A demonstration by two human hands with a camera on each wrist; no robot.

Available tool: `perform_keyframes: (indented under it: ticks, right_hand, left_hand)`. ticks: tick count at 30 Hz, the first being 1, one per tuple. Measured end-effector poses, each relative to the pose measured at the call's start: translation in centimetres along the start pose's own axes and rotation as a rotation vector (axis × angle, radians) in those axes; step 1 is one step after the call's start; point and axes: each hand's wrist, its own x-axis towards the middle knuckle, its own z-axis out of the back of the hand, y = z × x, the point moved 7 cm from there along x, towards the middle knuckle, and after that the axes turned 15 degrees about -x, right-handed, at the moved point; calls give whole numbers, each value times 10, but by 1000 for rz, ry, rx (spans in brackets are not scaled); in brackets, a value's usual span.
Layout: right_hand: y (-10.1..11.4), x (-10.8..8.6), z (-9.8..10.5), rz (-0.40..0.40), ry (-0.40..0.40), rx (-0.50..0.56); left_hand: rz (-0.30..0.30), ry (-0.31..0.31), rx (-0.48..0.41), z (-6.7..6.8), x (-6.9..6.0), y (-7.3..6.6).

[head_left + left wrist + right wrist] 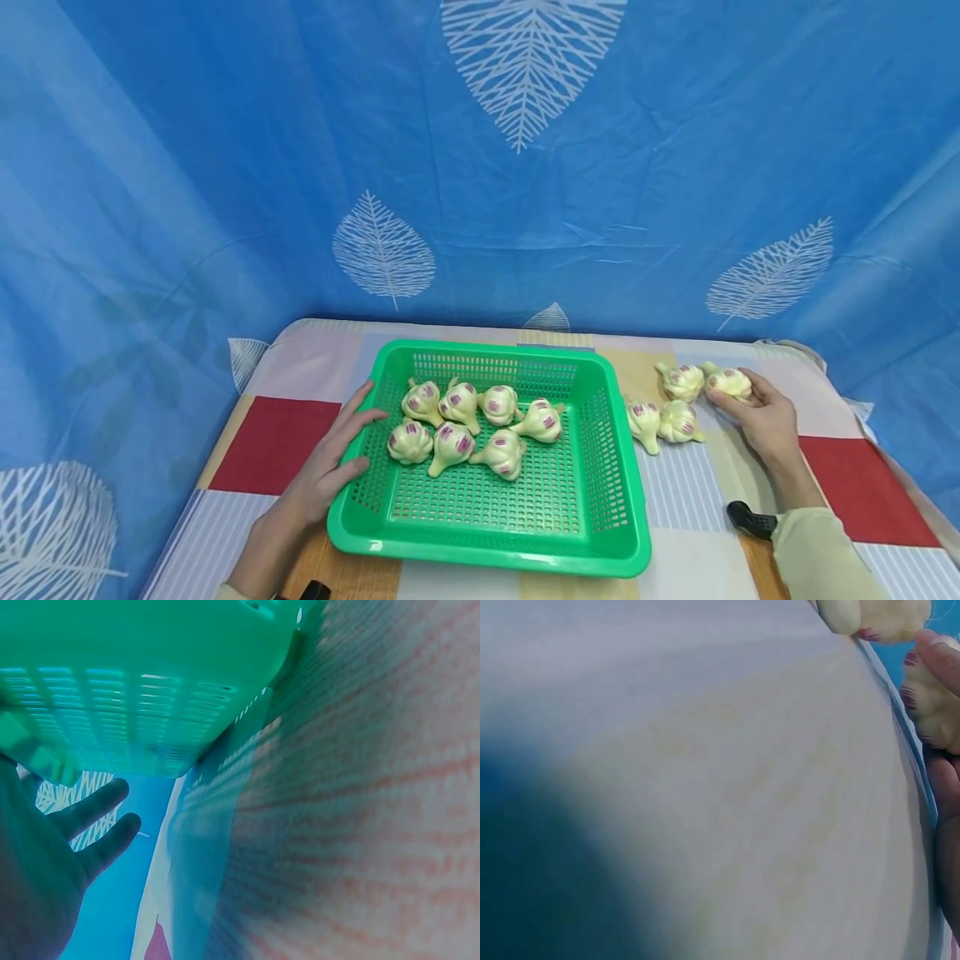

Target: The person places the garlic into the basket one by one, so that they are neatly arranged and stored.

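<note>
A green plastic basket (491,561) with slotted walls stands on the table, and several garlic bulbs (453,443) with purple streaks lie in its left and middle part. Along the basket's left rim my left hand (322,471) lies with fingers spread and fairly straight, the fingertips at the rim. In the left wrist view, spread fingers (105,840) show beside the basket's outer wall (135,712). To the right of the basket, my right hand (771,421) holds a garlic bulb (730,382) between thumb and fingers. The right wrist view shows that bulb (934,709) only at its edge.
Three more garlic bulbs (682,382) lie between the basket and my right hand. A patchwork cloth (675,550) covers most of the table, with bare wood (360,575) at the front. A blue leaf-patterned curtain (480,208) hangs behind.
</note>
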Motion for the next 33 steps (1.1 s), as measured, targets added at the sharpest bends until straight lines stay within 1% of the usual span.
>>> perform_keyframes:
  ticks: [3, 5, 7, 9, 11, 14, 15, 18, 21, 24, 26, 33]
  right_hand:
    - [1, -4, 5, -38, -40, 81]
    - [4, -8, 8, -45, -60, 163]
    - [11, -11, 12, -26, -60, 238]
    - [20, -14, 17, 12, -51, 269]
    - [31, -18, 20, 58, -25, 308]
    - [49, -23, 24, 114, 25, 319]
    - [55, -25, 24, 127, 47, 348]
    - [73, -33, 24, 173, 101, 376]
    - [92, -43, 18, 238, 163, 422]
    - [109, -54, 9, 309, 227, 446]
    - [121, -62, 3, 348, 259, 436]
    - [159, -88, -20, 442, 352, 335]
  left_hand:
    - [2, 2, -4, 1, 0, -1]
    - [5, 3, -5, 1, 1, -2]
    - [4, 2, -3, 2, 2, -2]
    - [4, 1, -4, 2, 2, -3]
    - [6, -1, -6, 3, 2, -3]
    - [9, 0, -13, 3, 2, -4]
    - [11, -1, -15, 3, 2, -5]
    - [19, -2, -16, 3, 2, -6]
    - [23, -4, -13, 4, 1, -6]
    - [28, -2, -13, 4, 1, -6]
    - [30, 0, -18, 4, 1, -6]
    - [25, -1, -18, 3, 2, -7]
